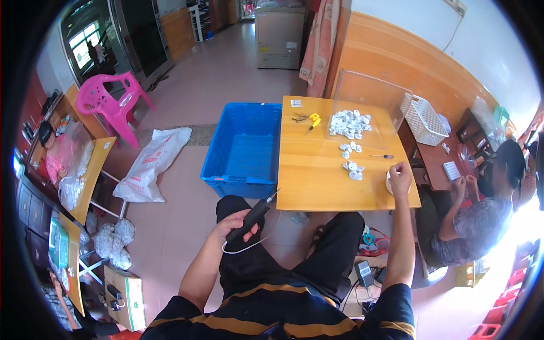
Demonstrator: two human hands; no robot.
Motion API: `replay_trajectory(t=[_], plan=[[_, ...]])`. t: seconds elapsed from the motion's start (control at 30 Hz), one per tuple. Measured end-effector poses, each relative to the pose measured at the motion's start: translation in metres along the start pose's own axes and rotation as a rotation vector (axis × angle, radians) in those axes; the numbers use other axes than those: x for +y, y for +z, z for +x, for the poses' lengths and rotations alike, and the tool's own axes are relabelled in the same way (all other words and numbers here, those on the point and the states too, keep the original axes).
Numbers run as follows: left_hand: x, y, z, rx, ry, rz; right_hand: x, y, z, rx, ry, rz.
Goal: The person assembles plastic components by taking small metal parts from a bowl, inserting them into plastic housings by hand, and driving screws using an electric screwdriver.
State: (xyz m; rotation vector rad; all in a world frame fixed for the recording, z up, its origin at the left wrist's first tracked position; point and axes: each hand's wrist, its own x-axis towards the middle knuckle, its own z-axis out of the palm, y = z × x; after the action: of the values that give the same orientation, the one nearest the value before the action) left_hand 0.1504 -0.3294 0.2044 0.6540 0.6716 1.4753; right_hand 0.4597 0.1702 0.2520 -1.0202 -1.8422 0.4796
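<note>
Left hand [235, 225] gripping slim black corded tool [253, 217], right hand [400, 173] pinching perhaps a round white part.

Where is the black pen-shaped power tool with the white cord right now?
In the head view, the black pen-shaped power tool is in the left hand, held over the person's lap, below the blue plastic crate and left of the wooden table.

Both arms out, hands apart.
L hand [235, 226] low by the lap, grip curled shut round a black tool; R arm straight fwd, R hand [400, 173] fingers pinched at table edge.
</note>
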Motion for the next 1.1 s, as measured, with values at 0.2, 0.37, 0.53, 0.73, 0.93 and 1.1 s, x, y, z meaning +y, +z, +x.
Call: replay_trajectory(t=[0.2,0.37,0.53,0.73,0.93,1.1], plan=[[-0.001,0.008,-0.001,0.000,-0.009,0.023,-0.018,0.019,-0.021,-0.028,0.158,0.371],[0.001,0.019,-0.001,0.079,0.024,0.049,0.001,0.010,-0.017,-0.039,0.224,0.428],[0.007,0.037,-0.005,-0.005,0.031,0.065,0.009,-0.008,-0.005,0.058,0.262,0.392],[0.003,0.022,0.002,-0.018,0.037,0.040,0.030,-0.022,-0.006,0.016,0.326,0.270],[-0.001,0.028,0.010,-0.002,-0.021,0.019,0.035,-0.022,-0.003,0.006,0.355,0.116],[-0.005,0.025,0.004,-0.026,-0.043,0.032,0.019,-0.024,-0.004,-0.044,0.308,-0.211]])
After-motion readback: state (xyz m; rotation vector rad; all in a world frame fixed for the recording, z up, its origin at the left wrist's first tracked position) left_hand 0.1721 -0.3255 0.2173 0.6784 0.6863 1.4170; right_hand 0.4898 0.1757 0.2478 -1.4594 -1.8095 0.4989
